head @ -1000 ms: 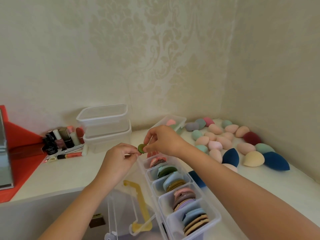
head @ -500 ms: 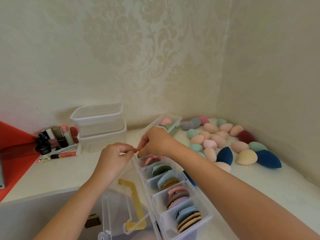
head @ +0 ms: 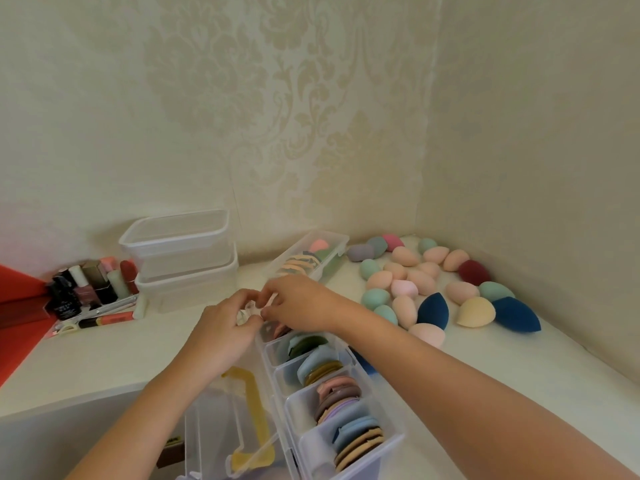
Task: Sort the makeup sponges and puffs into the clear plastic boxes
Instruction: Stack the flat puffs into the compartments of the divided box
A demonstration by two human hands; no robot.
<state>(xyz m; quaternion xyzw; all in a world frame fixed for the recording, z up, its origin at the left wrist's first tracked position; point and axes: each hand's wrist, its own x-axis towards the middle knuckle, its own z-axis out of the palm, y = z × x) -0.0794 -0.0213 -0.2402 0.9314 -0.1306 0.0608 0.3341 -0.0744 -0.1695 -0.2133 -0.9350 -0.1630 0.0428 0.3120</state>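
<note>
- A home, by the look of it: cream damask wallpaper [head: 277,98] covers both walls of a corner.
- A white counter [head: 104,351] fits into that corner, like a dressing or vanity spot.
- Nail polish bottles [head: 86,289] and other cosmetics stand grouped at the left.
- Pastel makeup sponges [head: 415,282] lie loose at the right.
- Round puffs [head: 358,441] fill a divided clear box [head: 360,460].
- Stacked clear tubs [head: 180,258] sit by the wall.

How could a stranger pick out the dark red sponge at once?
Find the far right corner of the white tabletop, where loose egg-shaped sponges lie in a cluster. The dark red sponge sits on the cluster's right side, near the wall. It is the only maroon one; its neighbours are peach and mint green.
</note>
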